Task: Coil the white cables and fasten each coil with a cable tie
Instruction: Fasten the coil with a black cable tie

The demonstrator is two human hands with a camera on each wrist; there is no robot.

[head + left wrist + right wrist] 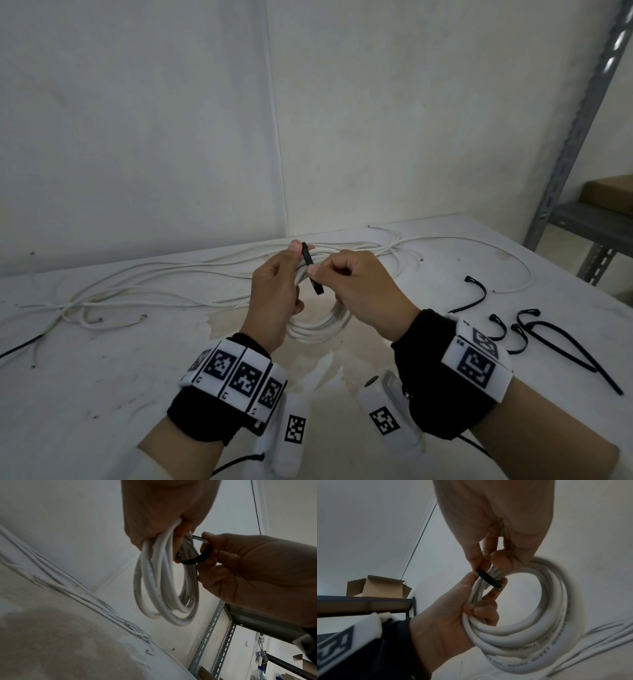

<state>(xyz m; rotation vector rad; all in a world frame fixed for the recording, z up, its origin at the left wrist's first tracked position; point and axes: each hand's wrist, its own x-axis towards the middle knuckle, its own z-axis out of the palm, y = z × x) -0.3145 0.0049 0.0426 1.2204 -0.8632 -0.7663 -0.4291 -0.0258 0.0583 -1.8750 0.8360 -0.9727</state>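
One white coil (322, 325) is wound, the left hand (274, 294) gripping it and the right hand (363, 284) pinching a black cable tie (311, 267) not yet fastened round it, while loose cables (171, 274) beyond the coil and spare ties (513, 329) to its right wait on the counter (102, 394).

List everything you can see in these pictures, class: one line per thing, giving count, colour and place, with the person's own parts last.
cable coil: one, white, held above the table by the left hand.
cable tie: one, black, looped around the coil's top, pinched by both hands.
loose cables: several, white, uncoiled along the table's far side.
spare cable ties: about five, black, on the table at right.
table: one, white, worn surface.
shelf rack: one, grey metal, far right.
cardboard box: one, brown, open, on a shelf.
wristbands: two, black with white marker blocks, on the wrists.
left hand: grips the coil.
right hand: pinches the tie.
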